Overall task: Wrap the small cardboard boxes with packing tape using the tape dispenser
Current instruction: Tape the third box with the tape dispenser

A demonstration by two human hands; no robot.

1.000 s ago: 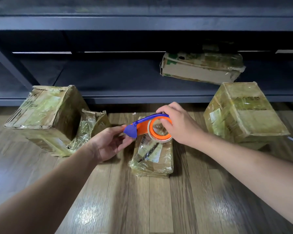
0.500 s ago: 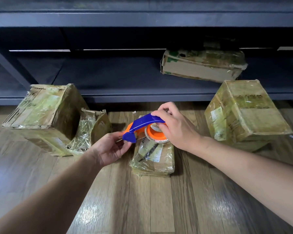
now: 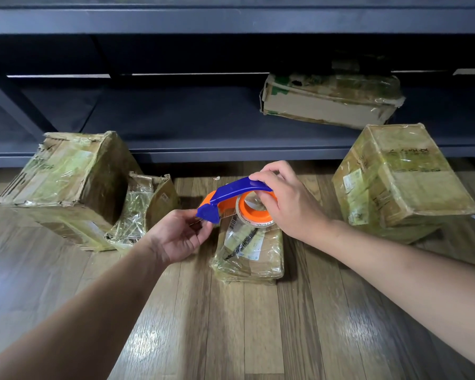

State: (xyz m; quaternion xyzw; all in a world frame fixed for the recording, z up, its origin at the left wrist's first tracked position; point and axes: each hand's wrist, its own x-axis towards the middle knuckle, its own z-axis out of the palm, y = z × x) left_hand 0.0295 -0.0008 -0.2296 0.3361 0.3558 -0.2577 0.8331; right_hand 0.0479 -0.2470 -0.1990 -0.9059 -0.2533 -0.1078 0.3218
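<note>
Wooden floor (image 3: 231, 325) in front of a low dark shelf unit (image 3: 176, 119), seen from over the person's arms. The right hand (image 3: 288, 204) grips the tape dispenser (image 3: 232, 192) from above, fingers curled over the rear of its blue handle and the orange hub carrying the tape roll (image 3: 254, 212). The left hand (image 3: 178, 237), palm up, pinches the clear tape strip (image 3: 203, 221) at the dispenser's blue nose, so both hands are clamped and close together. The dispenser is held just above the far end of the small flat box (image 3: 251, 250), which lies on the floor mid-scene, closed and covered in glossy tape, a printed label showing through. Toward the left edge of the floor a large taped box (image 3: 66, 182) sits tilted, with a crumpled small box (image 3: 146, 209) touching its right side. Near the right edge stands another large taped box (image 3: 401, 176), also tilted. One flat taped box (image 3: 329, 101) lies on the shelf's lower board, right of centre. All boxes are closed; their contents cannot be seen.
</note>
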